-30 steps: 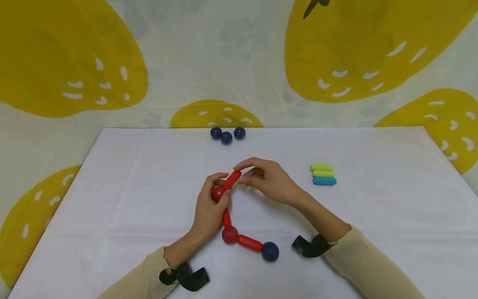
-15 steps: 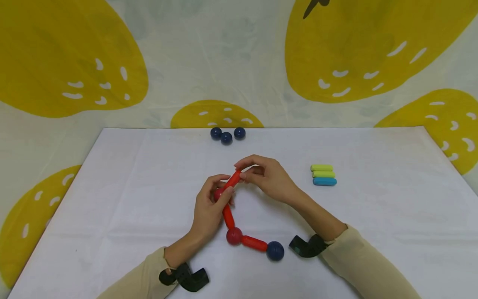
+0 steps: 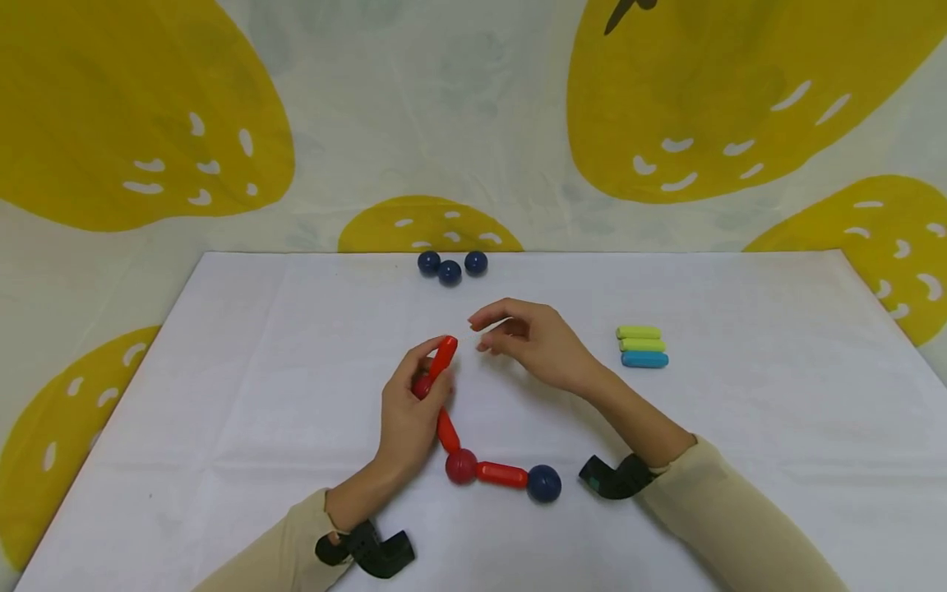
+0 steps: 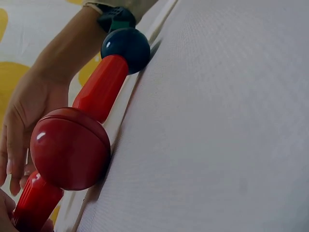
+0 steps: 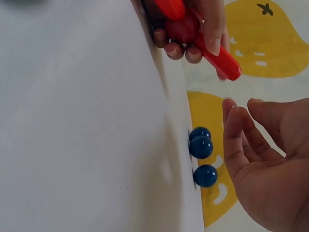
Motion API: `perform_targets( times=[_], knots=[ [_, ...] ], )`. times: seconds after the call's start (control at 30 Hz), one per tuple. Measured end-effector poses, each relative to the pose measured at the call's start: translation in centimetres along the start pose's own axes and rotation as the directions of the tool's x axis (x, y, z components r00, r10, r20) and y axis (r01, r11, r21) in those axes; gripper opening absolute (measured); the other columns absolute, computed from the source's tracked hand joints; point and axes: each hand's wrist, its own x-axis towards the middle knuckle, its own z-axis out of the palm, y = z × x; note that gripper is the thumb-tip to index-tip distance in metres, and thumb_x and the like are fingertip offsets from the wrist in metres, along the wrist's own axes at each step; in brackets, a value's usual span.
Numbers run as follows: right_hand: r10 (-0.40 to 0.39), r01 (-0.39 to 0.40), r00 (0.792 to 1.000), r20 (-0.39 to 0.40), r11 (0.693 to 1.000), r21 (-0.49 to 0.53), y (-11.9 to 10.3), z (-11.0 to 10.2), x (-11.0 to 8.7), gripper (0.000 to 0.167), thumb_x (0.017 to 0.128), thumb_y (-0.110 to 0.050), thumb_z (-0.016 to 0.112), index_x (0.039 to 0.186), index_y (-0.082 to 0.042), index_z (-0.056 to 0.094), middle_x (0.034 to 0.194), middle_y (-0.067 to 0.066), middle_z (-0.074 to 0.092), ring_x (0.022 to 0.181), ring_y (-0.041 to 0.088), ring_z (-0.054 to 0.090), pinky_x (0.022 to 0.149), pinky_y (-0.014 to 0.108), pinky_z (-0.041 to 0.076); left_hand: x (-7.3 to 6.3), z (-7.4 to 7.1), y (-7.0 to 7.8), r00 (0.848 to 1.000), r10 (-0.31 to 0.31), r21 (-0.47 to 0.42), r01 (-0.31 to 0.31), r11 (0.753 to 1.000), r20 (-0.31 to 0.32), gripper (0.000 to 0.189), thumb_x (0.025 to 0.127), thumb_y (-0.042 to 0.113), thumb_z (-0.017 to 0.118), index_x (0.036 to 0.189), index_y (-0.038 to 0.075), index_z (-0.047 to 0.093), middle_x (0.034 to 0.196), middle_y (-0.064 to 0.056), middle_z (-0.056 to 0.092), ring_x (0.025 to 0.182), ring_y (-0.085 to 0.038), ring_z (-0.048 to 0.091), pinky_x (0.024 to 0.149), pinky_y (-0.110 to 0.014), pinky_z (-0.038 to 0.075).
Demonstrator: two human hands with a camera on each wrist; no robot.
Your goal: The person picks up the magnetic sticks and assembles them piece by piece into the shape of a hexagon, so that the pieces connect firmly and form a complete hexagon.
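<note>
My left hand (image 3: 407,415) grips one end of a bent chain of toy sticks and balls. Its fingers and thumb wrap the upper red ball (image 5: 183,29), partly hidden by them, and the short red stick (image 3: 444,355) that points up and away. From that ball a middle red stick (image 3: 447,431) runs down to a second red ball (image 4: 71,148). A third red stick (image 3: 502,474) joins it to a dark blue ball (image 3: 543,483) at the near end. My right hand (image 3: 543,345), fingers loosely bent and holding nothing, hovers just right of the upper stick's tip.
Three loose dark blue balls (image 3: 450,273) lie together at the table's far edge. Two yellow-green sticks (image 3: 640,344) and a blue stick (image 3: 644,359) line up on the right. A white cloth covers the table (image 3: 222,395); dark wrist mounts (image 3: 616,477) sit at both cuffs.
Half a second ago my right fingertips were at the upper red stick's tip; now they are apart from it. My left hand has shifted slightly left, and the stick stands steeper.
</note>
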Motion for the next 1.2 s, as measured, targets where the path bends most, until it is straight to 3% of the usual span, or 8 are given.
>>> perform_targets(
  times=[0.2,0.33,0.47,0.73,0.83,1.0,1.2],
  knots=[
    [-0.017,0.016,0.999,-0.045,0.999,-0.033,0.6,-1.3,0.4,0.026,0.093,-0.002,0.06,0.118,-0.008,0.064,0.112,0.013,0.063,0.091,0.025,0.066,0.081,0.043,0.052,0.1,-0.2,0.4,1.0,-0.013,0.02,0.013,1.0,-0.011,0.042,0.091,0.004,0.063,0.131,0.016,0.057,0.095,-0.006,0.06,0.077,-0.019,0.058,0.06,-0.022,0.045],
    [-0.037,0.03,0.995,-0.092,0.997,-0.073,1.2,-1.9,1.7,0.025,0.093,-0.007,0.062,0.118,-0.008,0.064,0.114,0.012,0.064,0.091,0.027,0.065,0.079,0.043,0.053,0.0,-0.3,2.1,0.999,0.006,0.002,-0.006,1.0,-0.034,0.041,0.089,-0.003,0.064,0.128,0.004,0.057,0.095,-0.013,0.061,0.077,-0.022,0.056,0.061,-0.021,0.045],
    [-0.06,0.047,0.984,-0.165,0.996,-0.079,1.7,-2.2,3.5,0.027,0.092,-0.01,0.063,0.119,-0.003,0.063,0.116,0.014,0.063,0.092,0.031,0.064,0.078,0.044,0.052,-0.1,-0.2,3.3,0.999,0.004,-0.008,-0.005,1.0,-0.051,0.039,0.086,-0.006,0.065,0.124,0.001,0.059,0.095,-0.017,0.062,0.075,-0.023,0.055,0.061,-0.021,0.044],
    [0.023,-0.054,0.955,-0.294,0.994,-0.095,2.6,-1.4,6.4,0.032,0.093,-0.014,0.063,0.125,-0.017,0.062,0.13,0.0,0.055,0.097,0.02,0.063,0.071,0.031,0.053,-0.3,-0.2,3.5,0.998,0.002,-0.024,-0.003,1.0,-0.061,0.038,0.086,-0.007,0.066,0.122,0.001,0.061,0.094,-0.018,0.062,0.076,-0.025,0.055,0.062,-0.021,0.044],
    [0.017,-0.057,0.959,-0.282,0.99,-0.132,2.9,-1.2,6.8,0.036,0.094,-0.011,0.061,0.128,-0.019,0.059,0.134,-0.003,0.051,0.101,0.02,0.06,0.077,0.033,0.052,-0.3,0.0,3.5,0.999,-0.006,-0.027,0.004,1.0,-0.051,0.037,0.086,-0.006,0.065,0.122,0.002,0.061,0.094,-0.018,0.062,0.076,-0.025,0.056,0.062,-0.022,0.045],
    [-0.068,0.016,0.978,-0.196,0.967,-0.254,3.5,-1.3,7.5,0.041,0.093,-0.008,0.06,0.133,-0.012,0.055,0.14,0.003,0.047,0.102,0.024,0.058,0.09,0.036,0.046,-0.2,0.1,3.6,0.999,-0.02,-0.026,0.019,0.999,-0.046,0.037,0.086,-0.006,0.065,0.122,0.002,0.061,0.095,-0.017,0.062,0.078,-0.025,0.057,0.064,-0.022,0.046],
    [-0.115,0.066,0.986,-0.124,0.935,-0.349,3.9,-1.6,8.3,0.043,0.092,-0.005,0.061,0.135,-0.007,0.053,0.145,0.009,0.041,0.105,0.026,0.056,0.093,0.037,0.043,-0.1,0.2,3.7,0.999,-0.007,-0.02,0.007,1.0,-0.038,0.036,0.087,-0.005,0.065,0.122,0.002,0.061,0.094,-0.017,0.061,0.077,-0.025,0.056,0.064,-0.022,0.046]
  ],
)
